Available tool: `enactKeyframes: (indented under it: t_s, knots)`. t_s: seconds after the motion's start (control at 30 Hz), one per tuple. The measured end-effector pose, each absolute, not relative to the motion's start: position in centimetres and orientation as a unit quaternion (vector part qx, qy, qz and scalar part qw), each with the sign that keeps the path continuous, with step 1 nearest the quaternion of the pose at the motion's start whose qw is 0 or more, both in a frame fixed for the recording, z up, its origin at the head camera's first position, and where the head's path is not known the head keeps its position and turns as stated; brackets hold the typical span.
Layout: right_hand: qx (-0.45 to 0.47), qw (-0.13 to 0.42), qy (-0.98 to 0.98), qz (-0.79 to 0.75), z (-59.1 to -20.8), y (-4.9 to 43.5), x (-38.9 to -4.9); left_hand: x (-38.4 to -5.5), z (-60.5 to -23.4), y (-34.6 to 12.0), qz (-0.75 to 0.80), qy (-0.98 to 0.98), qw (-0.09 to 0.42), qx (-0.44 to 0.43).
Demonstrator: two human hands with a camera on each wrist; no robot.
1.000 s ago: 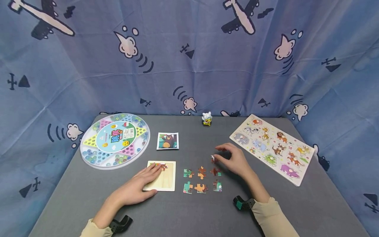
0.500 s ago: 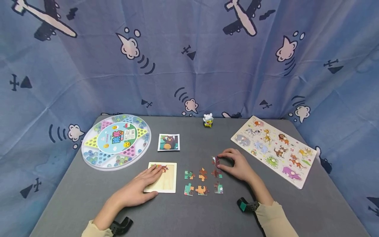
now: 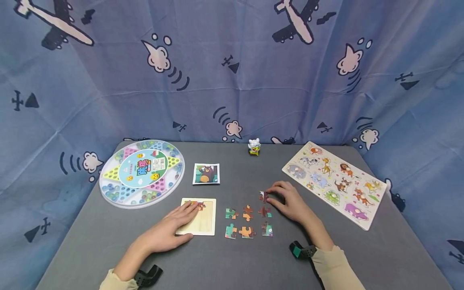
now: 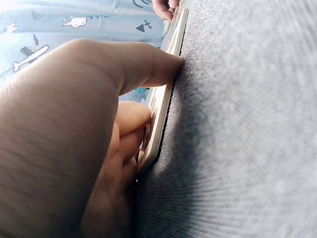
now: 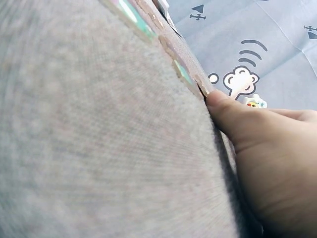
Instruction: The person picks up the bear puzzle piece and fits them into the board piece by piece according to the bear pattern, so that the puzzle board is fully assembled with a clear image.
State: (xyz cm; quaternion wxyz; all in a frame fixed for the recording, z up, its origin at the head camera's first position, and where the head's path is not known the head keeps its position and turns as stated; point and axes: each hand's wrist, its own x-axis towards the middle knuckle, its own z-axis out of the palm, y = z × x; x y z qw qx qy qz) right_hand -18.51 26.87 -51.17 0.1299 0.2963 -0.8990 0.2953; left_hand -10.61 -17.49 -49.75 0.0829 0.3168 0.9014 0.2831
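Evidently, handling this small piece well calls for a light pinch on its edges, with the knobs left free so that nothing snags. From where I stand, the person's right hand [image 3: 290,203] has thumb and forefinger closed on the small, thin dark-brown-and-white jigsaw piece [image 3: 263,196], taking it by its right-hand side. I'd lift it straight up before any sideways travel, since a brown-and-green jigsaw piece [image 3: 264,212] lies just below it and could easily be nudged. Whether the pinched piece has left the grey cloth-covered table [image 3: 246,257] I can't tell.

Meanwhile the left hand [image 3: 175,221] lies flat with its fingers extended over the square, pale wooden puzzle tray [image 3: 206,225], gripping nothing. That weight ought to steady the tray, though pressing gently seems wise, as a brown-and-orange jigsaw piece [image 3: 201,206] sits inside by the fingertips, near the upper edge. The pinched piece lies left of the right palm, at the fingertips, well apart from the tray.
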Motion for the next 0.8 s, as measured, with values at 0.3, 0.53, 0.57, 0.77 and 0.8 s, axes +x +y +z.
enactKeyframes:
  t_s: [0.3,0.53,0.57,0.77,0.8]
  knots:
    - [0.273,0.107,-0.902,0.317,-51.16,26.92,-18.29,-10.65,-49.78,-17.47,0.284,0.901,0.084,0.316]
    - [0.266,0.109,-0.901,0.326,-51.20,26.73,-18.09,-10.51,-49.91,-17.55,0.285,0.902,0.085,0.313]
    - [0.264,0.108,-0.901,0.326,-51.18,26.72,-18.06,-10.49,-49.91,-17.55,0.285,0.902,0.085,0.313]
    - [0.258,0.104,-0.904,0.324,-50.85,26.67,-18.40,-10.45,-49.91,-17.53,0.283,0.903,0.084,0.313]
    - [0.259,0.104,-0.905,0.322,-50.71,26.65,-18.51,-10.46,-49.91,-17.52,0.281,0.904,0.083,0.312]
